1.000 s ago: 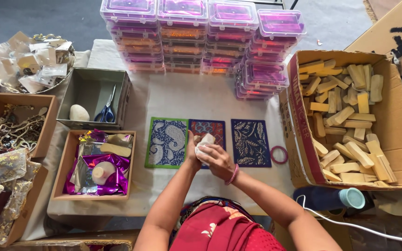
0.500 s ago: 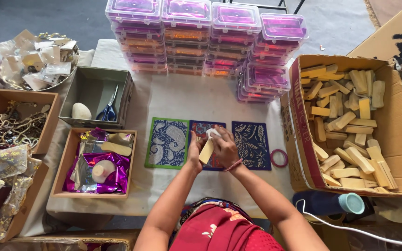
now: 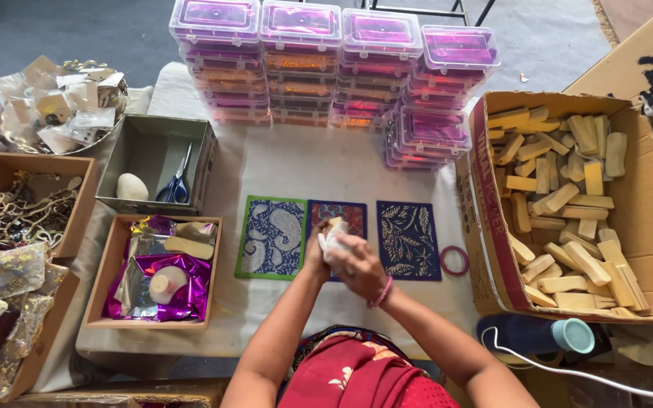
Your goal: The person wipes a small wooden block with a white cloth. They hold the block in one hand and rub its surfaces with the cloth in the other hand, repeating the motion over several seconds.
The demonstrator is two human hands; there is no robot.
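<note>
My two hands meet above the middle patterned card (image 3: 351,215) on the white table cloth (image 3: 304,162). My left hand (image 3: 316,253) grips a small pale wooden piece (image 3: 335,225) from the left. My right hand (image 3: 357,264) presses a white cloth (image 3: 330,243) around that piece. A pink bangle sits on my right wrist. A green-edged patterned card (image 3: 272,236) lies to the left, a dark blue leaf card (image 3: 410,239) to the right.
A big cardboard box (image 3: 493,227) of wooden pieces stands at the right. Stacked pink plastic cases (image 3: 326,60) line the back. At the left are a grey tray (image 3: 153,151) with scissors (image 3: 177,181), a box with purple foil (image 3: 160,276). A pink ring (image 3: 453,260) lies nearby.
The wooden piece has turned in my hands and the white cloth now wraps more of it. Both hands stayed over the middle card.
</note>
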